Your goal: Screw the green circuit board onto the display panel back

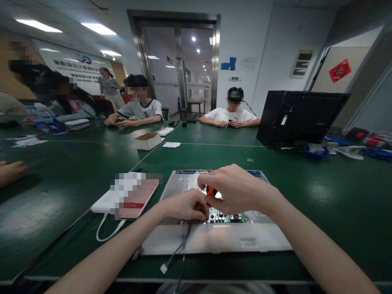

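Observation:
My right hand (pixel 234 188) is closed around the orange and black handle of a screwdriver (pixel 210 190), held over a green circuit board (pixel 220 216). Its tip is hidden by my hands. Beside it, my left hand (pixel 191 205) is pinched low at the board's left edge; whatever sits between those fingertips is hidden. The board lies on a flat metal display panel (pixel 214 239), which has a blue circuit strip (pixel 219 172) along its far edge. Dark cables (pixel 183 241) run from under my left hand over the near edge, one ending in a white connector (pixel 163 268).
Left of the panel lie a white power bank (pixel 102 203) and a pink phone (pixel 143 196) joined by a white cable. A small box (pixel 148 141) stands farther back. To the right rises a black monitor housing (pixel 298 116). Several people sit around the green table (pixel 321 204).

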Tool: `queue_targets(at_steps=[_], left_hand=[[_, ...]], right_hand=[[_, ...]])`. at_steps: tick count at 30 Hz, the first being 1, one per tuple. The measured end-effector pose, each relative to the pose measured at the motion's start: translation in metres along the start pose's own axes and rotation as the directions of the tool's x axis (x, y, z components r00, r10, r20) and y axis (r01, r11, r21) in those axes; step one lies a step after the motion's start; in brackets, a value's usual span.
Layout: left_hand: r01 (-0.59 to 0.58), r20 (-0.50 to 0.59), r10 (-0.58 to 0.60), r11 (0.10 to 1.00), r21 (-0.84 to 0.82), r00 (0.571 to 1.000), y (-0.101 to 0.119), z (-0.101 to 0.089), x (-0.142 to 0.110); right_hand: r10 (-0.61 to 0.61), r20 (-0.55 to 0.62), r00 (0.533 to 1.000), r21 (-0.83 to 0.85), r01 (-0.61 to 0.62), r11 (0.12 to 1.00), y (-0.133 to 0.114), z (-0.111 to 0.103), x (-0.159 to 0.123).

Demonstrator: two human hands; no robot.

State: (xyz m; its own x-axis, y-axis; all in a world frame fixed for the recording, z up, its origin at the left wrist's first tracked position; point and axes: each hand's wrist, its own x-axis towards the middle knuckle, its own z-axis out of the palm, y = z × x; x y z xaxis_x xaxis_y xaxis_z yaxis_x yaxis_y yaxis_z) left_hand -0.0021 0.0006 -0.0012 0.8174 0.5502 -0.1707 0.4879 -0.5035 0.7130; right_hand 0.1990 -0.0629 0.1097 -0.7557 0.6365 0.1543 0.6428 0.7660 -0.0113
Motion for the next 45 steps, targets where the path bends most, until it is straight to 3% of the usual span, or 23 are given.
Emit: queue_targets(at_steps=[11, 24, 27, 37, 45], left_hand=[[0.087, -0.017, -0.087, 0.996, -0.001, 0.996, 0.009, -0.001, 0.0], [0.022, 0.015, -0.021, 0.999, -0.035, 1.0, 0.002, -0.001, 0.001], [0.025, 0.023, -0.024, 0.999, -0.028, 0.999, 0.004, -0.002, 0.001], [0.073, -0.001, -0.073, 0.997, -0.025, 0.997, 0.007, -0.001, -0.001], [0.032, 0.021, -0.031, 0.998, -0.047, 0.999, 0.0, -0.001, 0.001]], right_hand=[[0.036, -0.039, 0.999, -0.07, -0.038, 0.997, -0.007, 0.004, 0.006], [-0.013, 0.027, 1.0, 0.091, 0.01, 0.996, 0.001, 0.001, 0.001], [-0.042, 0.026, 0.999, 0.076, 0.04, 0.996, 0.001, 0.0, -0.001], [0.042, -0.004, 0.999, -0.021, -0.043, 0.999, -0.004, 0.002, 0.003], [0.021, 0.005, 1.0, 0.047, -0.022, 0.999, -0.002, 0.001, 0.001]])
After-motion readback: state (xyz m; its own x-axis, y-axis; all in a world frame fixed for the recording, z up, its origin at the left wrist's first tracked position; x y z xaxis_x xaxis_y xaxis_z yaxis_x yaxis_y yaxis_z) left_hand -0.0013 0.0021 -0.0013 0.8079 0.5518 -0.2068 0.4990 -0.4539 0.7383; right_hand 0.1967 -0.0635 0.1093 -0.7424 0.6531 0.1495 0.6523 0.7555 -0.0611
